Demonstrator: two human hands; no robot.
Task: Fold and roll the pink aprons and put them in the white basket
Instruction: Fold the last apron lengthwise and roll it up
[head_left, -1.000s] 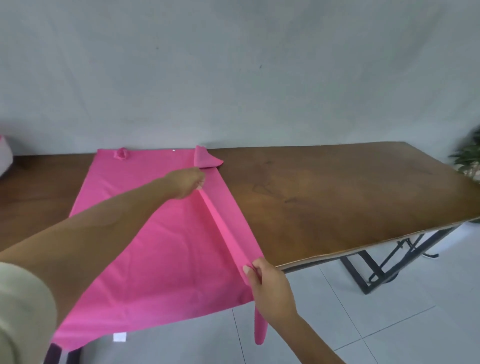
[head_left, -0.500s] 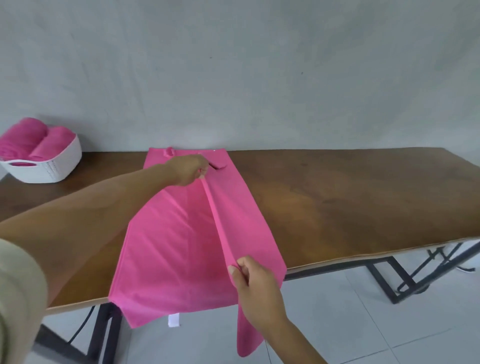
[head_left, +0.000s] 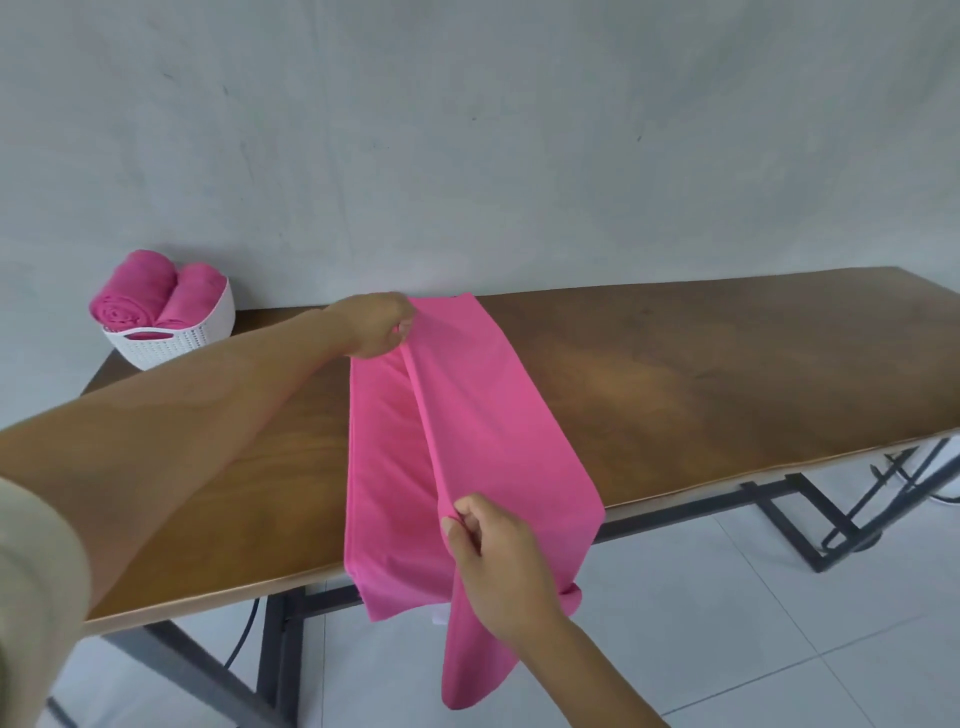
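On the wooden table (head_left: 675, 374), my left hand (head_left: 374, 327) at twelve o'clock and right hand (head_left: 498, 561) at six are pinching a raised fold of the pink apron (head_left: 483, 415)

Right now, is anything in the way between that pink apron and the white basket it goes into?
Nothing visible lies on the table between the pink apron and the white basket; only the person's own left forearm crosses above that stretch. Two rolled aprons already sit in the basket.
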